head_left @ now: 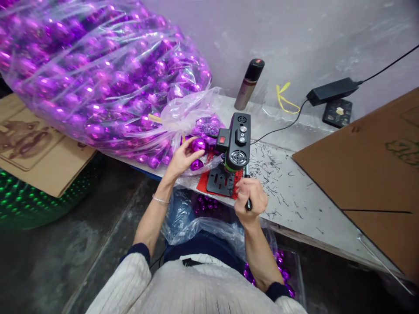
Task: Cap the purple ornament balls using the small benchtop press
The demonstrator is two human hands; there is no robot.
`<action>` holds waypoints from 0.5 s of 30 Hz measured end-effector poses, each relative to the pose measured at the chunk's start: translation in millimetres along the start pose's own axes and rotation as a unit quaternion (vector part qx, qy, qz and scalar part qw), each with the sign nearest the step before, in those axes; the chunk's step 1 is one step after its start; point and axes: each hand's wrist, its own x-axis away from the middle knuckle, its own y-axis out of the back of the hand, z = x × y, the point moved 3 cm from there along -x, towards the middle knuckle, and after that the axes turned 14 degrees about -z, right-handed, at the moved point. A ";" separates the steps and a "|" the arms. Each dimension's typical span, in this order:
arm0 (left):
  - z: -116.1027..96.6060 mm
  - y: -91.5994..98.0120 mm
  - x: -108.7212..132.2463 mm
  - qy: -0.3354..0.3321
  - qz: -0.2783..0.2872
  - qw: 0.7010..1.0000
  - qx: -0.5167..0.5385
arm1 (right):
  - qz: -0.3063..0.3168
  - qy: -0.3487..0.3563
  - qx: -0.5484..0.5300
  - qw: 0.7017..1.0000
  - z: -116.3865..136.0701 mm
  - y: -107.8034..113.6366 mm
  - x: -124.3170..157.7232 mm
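Left hand (pixel 183 158) held a shiny purple ball (pixel 199 144) beside a black machine (pixel 241 144); right hand (pixel 252 197) gripped its black-handled lever (pixel 248 205).

plastic bag (pixel 108 83): cut top, left; cardboard box (pixel 366 170): cut right; lever grip (pixel 249 206): partly hidden by right hand (pixel 257 196)

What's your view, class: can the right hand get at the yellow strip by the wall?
Probably not: the right hand is closed around a black handle, short of the yellow strip.
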 end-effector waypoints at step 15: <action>24.3 -67.2 104.9 0.223 -0.087 0.956 0.169 | 0.006 0.006 0.011 1.000 -3.7 0.6 -26.0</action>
